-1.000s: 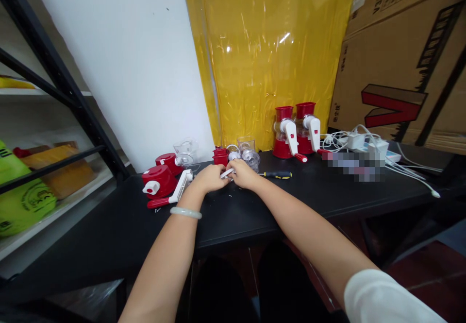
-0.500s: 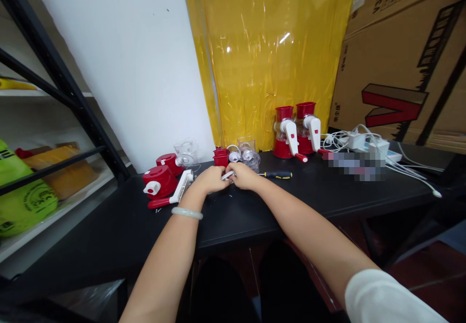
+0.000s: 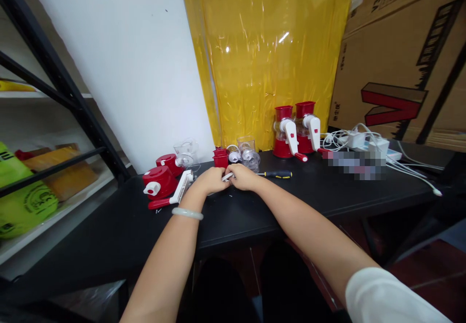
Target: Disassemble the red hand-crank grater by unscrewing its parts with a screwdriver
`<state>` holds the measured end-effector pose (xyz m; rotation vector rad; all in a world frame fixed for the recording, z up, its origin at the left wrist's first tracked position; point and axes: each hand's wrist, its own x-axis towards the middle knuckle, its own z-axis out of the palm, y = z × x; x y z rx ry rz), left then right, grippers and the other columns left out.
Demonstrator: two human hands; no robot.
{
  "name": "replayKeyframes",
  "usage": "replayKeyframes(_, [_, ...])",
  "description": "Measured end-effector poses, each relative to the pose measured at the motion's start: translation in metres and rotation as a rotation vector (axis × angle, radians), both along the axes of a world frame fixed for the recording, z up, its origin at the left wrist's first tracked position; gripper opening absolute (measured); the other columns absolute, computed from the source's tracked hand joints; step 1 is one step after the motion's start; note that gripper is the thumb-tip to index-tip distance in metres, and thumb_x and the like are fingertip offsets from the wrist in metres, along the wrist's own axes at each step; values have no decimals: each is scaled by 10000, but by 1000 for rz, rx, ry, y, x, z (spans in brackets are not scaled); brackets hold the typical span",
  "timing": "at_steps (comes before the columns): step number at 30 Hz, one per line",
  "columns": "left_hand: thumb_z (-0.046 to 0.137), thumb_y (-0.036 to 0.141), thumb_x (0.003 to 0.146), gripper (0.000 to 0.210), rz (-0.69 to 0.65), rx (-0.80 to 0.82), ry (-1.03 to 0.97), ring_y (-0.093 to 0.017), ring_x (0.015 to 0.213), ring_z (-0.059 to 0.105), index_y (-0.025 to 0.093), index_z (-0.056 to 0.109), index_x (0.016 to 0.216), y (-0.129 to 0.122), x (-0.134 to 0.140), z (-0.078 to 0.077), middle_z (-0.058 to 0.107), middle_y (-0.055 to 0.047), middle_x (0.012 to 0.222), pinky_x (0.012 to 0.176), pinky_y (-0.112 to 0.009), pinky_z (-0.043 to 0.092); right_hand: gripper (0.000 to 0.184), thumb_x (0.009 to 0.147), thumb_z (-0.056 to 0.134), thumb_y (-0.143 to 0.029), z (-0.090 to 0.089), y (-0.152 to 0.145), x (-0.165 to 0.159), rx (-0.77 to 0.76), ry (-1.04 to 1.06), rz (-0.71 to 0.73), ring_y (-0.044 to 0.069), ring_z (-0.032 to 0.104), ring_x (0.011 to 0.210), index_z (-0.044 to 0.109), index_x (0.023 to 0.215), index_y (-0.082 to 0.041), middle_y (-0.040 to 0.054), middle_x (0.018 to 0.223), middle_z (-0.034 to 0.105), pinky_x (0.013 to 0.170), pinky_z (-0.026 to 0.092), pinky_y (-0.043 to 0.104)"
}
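Close together over the black table [image 3: 236,216], my left hand [image 3: 213,179] and my right hand [image 3: 242,176] are both closed on a white plastic piece [image 3: 228,177]. Most of that piece is hidden by my fingers, so its full shape cannot be made out. A screwdriver [image 3: 278,174] with a black and yellow handle lies just right of my right hand. Left of my left wrist rests a white crank handle [image 3: 181,187] with a red grip, beside a red grinder base [image 3: 160,183]. Behind my hands stand a red hopper part [image 3: 220,158] and clear plastic parts [image 3: 248,154].
Two assembled red and white rotary graters [image 3: 286,131] stand at the back right. White chargers and cables [image 3: 378,148] lie beyond them, near a large cardboard box [image 3: 393,70]. A black metal shelf frame [image 3: 73,85] rises on the left. Small screws [image 3: 158,211] lie near the crank handle.
Both hands stay in nearly the same place with the white piece between them. It has tilted very slightly; the objects on the table have not moved.
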<state>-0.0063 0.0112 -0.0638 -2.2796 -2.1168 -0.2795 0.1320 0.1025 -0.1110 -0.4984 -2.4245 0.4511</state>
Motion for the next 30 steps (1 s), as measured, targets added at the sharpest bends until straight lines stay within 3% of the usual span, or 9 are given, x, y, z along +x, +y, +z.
replayKeyframes(30, [627,285,732,226,-1,-35,-48,-265,897,711,196,710,923,5,-5,-7,758,-90,944,752,-285,504,218,682,631,-46,-2,0,-2,-17,-19,-5,160,600,786,664,853,-177,38,860,676,726,437,252])
